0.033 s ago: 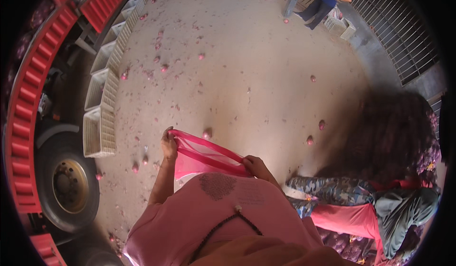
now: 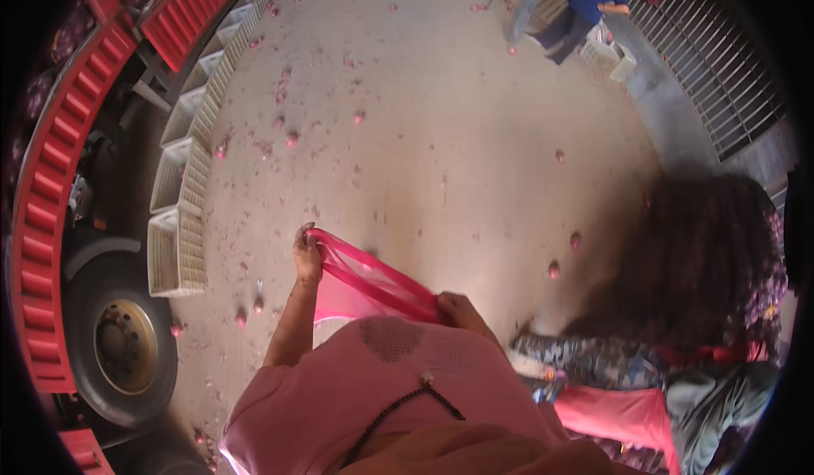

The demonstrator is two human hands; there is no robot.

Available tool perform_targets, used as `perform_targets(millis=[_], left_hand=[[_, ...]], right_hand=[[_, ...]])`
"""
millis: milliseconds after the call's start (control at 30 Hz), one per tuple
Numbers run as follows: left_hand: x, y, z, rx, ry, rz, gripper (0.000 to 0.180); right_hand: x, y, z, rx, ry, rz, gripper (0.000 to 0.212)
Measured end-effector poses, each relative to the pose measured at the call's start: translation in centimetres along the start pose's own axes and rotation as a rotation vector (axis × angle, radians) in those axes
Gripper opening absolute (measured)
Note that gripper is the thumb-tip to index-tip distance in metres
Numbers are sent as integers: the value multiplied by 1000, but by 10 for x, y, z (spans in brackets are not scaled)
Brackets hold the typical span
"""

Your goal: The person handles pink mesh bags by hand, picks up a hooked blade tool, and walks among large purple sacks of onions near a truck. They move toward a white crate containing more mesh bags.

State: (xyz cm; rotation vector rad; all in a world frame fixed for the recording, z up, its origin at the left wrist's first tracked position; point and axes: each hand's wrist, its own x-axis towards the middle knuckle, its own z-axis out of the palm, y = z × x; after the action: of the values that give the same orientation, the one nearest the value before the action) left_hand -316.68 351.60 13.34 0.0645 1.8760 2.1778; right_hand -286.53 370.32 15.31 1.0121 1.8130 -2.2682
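Observation:
A pink mesh sack (image 2: 343, 297) is stretched in front of my pink shirt, its thicker, darker rim running slantwise between my hands. My left hand (image 2: 307, 257) pinches the upper left corner of that rim. Lower and closer to my body, my right hand (image 2: 462, 312) has its fingers wrapped round the other end. The sheer cloth looks flat, and its lower part is hidden behind my shirt. Just past the rim, an onion on the floor is mostly covered by the sack.
Red onions (image 2: 292, 138) lie scattered over the concrete floor (image 2: 475, 161). White crates (image 2: 178, 253) line the left beside a red truck with a large wheel (image 2: 123, 346). At right are a dark heap (image 2: 678, 246) and camouflage cloth (image 2: 585, 354). A person (image 2: 593, 0) is far right by a barred wall.
The floor, crates and onions sit slightly lower in the picture, so the view has tilted up a little. Both hands keep their hold on the sack.

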Motion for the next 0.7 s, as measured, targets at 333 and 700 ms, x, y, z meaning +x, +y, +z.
perform_targets(millis=[333, 700], left_hand=[[253, 11, 228, 364, -681, -391, 29], [512, -17, 366, 502, -487, -530, 29]], right_hand=[[276, -237, -223, 1037, -23, -356, 31], [637, -471, -312, -10, 75, -241, 32]])
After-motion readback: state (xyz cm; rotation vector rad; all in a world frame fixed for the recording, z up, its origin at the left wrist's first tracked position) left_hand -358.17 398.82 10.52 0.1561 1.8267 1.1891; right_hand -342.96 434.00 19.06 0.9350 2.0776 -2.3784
